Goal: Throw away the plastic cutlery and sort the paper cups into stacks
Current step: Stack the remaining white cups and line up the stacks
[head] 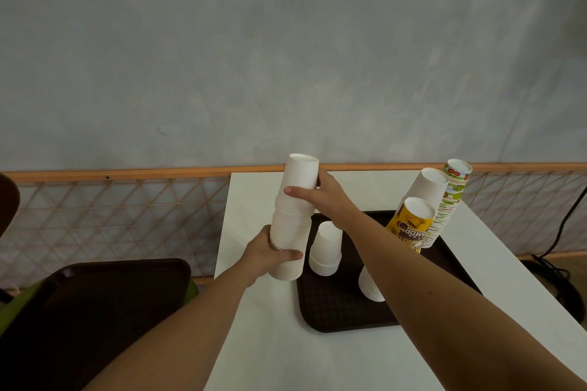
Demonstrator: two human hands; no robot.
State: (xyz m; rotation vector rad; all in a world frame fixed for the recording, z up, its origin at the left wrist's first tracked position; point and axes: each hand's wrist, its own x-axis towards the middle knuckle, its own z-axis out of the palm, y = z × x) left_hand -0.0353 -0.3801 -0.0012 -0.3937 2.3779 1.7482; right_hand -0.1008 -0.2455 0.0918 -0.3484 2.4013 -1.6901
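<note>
A tall stack of upside-down white paper cups [293, 216] stands at the left edge of the brown tray [340, 311], leaning slightly. My left hand [270, 252] grips its lower part. My right hand [317, 195] grips its upper part, thumb across the front. On the tray stand a short white cup stack [327, 247], another white stack [425, 190] partly hidden behind my right arm, a yellow printed cup stack [409, 225] and a tall striped fruit-print stack [451, 200]. No plastic cutlery is visible.
The tray lies on a white table [286, 343] against a grey wall with a wooden lattice rail. A second dark tray [95, 295] rests on a green seat at the left. Black cables [559, 270] lie on the floor at the right.
</note>
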